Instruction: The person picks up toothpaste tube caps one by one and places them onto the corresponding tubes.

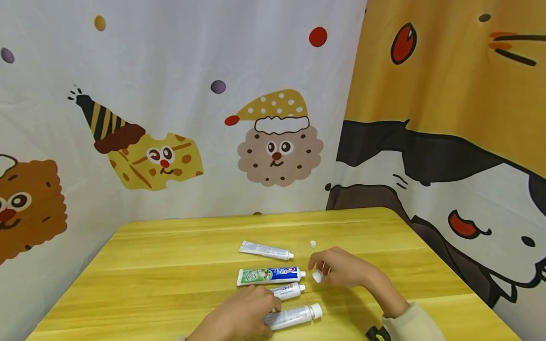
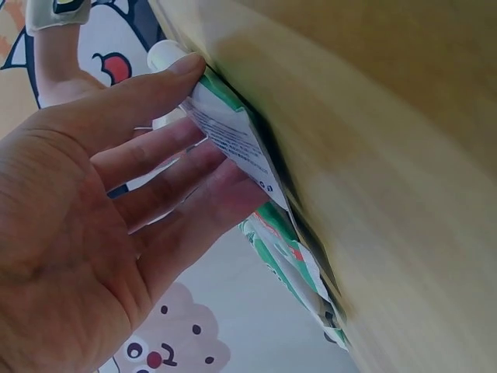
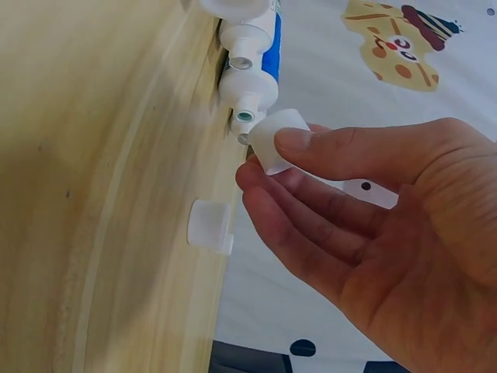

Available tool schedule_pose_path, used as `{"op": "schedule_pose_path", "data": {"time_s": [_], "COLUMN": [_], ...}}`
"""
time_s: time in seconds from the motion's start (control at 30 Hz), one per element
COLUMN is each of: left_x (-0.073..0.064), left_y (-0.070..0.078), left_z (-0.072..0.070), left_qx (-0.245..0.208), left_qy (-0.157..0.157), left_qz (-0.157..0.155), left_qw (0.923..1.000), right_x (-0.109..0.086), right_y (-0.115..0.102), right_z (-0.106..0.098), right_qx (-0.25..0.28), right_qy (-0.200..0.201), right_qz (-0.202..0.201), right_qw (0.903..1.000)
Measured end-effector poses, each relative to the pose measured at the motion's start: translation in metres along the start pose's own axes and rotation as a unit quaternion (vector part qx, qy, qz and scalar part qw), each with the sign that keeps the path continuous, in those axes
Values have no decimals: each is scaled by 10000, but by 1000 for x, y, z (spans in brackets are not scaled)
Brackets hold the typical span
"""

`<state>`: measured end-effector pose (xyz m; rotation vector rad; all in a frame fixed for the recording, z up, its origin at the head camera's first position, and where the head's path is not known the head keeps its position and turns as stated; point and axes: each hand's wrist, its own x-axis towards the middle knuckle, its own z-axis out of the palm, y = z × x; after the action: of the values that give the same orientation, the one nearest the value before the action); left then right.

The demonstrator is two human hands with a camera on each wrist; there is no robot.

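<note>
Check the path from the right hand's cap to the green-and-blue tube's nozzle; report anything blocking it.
Nothing visible blocks it: the head view shows only tabletop between the white cap in the right hand and the nozzle. The loose cap lies farther back, off that path.

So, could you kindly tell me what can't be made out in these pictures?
Head view: the left end of the third-farthest toothpaste tube, hidden by the left grip.
Head view: fine print on the farthest toothpaste tube, too small to read.
Right wrist view: the topmost white cap, partly cut off by the top edge.
</note>
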<state>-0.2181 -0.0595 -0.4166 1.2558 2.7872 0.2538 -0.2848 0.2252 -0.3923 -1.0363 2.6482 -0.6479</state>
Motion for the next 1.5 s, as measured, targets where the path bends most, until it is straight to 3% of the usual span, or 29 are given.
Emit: {"op": "schedule_pose_path", "data": {"time_s": [0.17,1.0,1.5], "left_x": [0,-3,-3], "left_y": [0,2,1], "left_z": [-1,0,0], "left_qx": [-73,292,394], "left_qy": [-39,62,157], "left_qz": [-52,-175,-118], "left_qw": [10000,9994,9990], "right_x": [3,5,5], "right_y": [0,-3,-3], "right_z": [1,11,12], "right_qx": [-48,207,219], "right_qy": [-42,-229,-248], "right_qz": [-253,96,46], "right_qw": [9997,9995,9994]}}
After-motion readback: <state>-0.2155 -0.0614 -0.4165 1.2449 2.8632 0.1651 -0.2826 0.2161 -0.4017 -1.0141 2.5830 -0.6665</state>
